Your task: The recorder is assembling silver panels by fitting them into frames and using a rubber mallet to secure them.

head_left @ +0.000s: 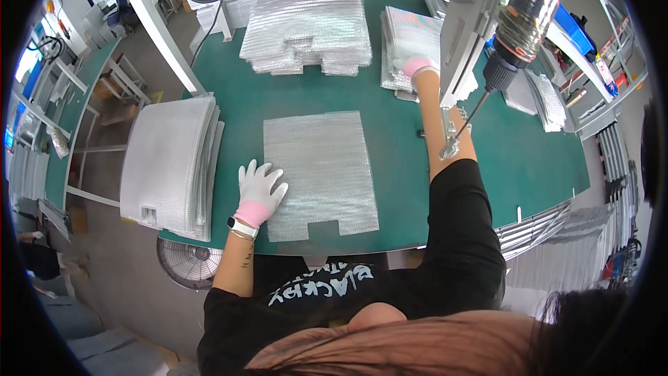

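A silvery mesh sheet with a rectangular notch in its near edge lies flat on the green table. My left hand, in a white glove with a pink cuff, rests at the sheet's left edge with its fingers spread. My right arm stretches far forward, past an upright metal stand. The right hand, also gloved, is at a stack of similar pale sheets at the back right. Its fingers blend into the stack, so their grip is unclear.
A powered screwdriver hangs with its bit pointing down, near my right forearm. Tall stacks of mesh sheets stand at the back and on the left. More sheets lie at the right. A fan stands below the table's left front edge.
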The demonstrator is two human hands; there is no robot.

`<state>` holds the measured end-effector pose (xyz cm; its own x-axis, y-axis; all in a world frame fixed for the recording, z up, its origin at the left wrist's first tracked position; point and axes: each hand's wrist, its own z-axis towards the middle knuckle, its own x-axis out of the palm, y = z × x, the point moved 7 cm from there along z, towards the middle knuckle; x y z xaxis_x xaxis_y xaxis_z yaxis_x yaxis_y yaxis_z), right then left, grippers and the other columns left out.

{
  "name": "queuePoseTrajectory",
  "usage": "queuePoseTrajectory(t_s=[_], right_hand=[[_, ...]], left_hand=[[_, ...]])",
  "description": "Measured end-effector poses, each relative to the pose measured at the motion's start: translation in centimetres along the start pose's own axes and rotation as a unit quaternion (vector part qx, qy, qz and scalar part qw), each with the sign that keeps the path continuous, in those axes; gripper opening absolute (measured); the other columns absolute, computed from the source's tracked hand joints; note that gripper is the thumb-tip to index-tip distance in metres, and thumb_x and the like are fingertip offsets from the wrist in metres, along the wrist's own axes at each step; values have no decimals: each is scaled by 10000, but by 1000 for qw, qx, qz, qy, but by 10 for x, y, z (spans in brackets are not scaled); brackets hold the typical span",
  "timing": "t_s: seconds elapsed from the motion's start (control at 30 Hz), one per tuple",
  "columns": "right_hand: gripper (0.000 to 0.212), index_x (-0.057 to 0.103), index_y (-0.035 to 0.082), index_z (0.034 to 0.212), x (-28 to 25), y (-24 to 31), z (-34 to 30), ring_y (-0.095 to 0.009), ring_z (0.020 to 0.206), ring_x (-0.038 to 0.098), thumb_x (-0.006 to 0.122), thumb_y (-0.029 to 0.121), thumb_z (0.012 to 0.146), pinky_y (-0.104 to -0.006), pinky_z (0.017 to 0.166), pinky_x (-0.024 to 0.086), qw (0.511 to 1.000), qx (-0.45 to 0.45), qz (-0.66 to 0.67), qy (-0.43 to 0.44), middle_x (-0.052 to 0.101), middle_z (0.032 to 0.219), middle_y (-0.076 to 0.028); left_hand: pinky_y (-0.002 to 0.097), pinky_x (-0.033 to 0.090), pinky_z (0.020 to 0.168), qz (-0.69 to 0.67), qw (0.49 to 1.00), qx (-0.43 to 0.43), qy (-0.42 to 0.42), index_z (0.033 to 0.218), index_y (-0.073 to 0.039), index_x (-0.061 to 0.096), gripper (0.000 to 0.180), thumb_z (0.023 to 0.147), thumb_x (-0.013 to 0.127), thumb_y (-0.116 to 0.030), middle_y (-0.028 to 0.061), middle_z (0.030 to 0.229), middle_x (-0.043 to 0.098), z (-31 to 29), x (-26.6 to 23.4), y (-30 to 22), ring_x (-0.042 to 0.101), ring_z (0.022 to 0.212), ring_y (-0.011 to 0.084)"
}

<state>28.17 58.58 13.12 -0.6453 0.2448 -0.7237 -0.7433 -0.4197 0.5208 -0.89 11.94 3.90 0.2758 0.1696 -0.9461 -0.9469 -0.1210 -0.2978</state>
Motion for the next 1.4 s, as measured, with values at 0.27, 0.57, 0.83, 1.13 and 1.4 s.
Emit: queuePoseTrajectory(t_s=[0.27,0.57,0.83,1.13,1.4], right_hand=[[706,508,-120,1312,-52,-52,-47,-363,1145,623,750,370,864,-407,992,479,997,63,31,-38,659,1168,-255],[772,474,-111,1384,-115,-46,-57,-333,1196,608,762,375,857,-399,1041,459,983,131,58,-112,659,1222,-218],[867,201,-23,1543,-174,48,-143,-323,1452,345,743,127,884,-426,1184,315,882,10,413,-226,342,1538,-242],[1090,220,17,1548,-85,161,-388,-367,1450,311,803,189,643,-526,1193,270,863,-180,458,-116,264,1571,-222],[904,338,7,1510,-155,172,-398,-451,1393,356,788,155,740,-503,1168,284,990,-95,80,-67,349,1499,-294]], left_hand=[[584,190,1187,2,1000,4,20,1285,-132,665,464,917,633,-412,183,1392,555,0,-6,0,392,1379,419],[580,207,1177,-17,999,31,-14,1268,-124,665,449,914,631,-398,186,1372,566,3,7,3,414,1358,415],[570,218,1170,79,996,30,-2,1203,-132,704,412,869,663,-370,173,1378,549,11,-4,-14,413,1354,400],[433,337,1170,-828,552,93,-13,1562,-3,250,703,1027,551,-347,196,1536,386,-37,-39,-150,435,1394,333],[316,528,954,-704,698,-78,-103,1527,30,297,549,1004,459,1,175,1258,632,-88,-56,-63,676,1021,207]])
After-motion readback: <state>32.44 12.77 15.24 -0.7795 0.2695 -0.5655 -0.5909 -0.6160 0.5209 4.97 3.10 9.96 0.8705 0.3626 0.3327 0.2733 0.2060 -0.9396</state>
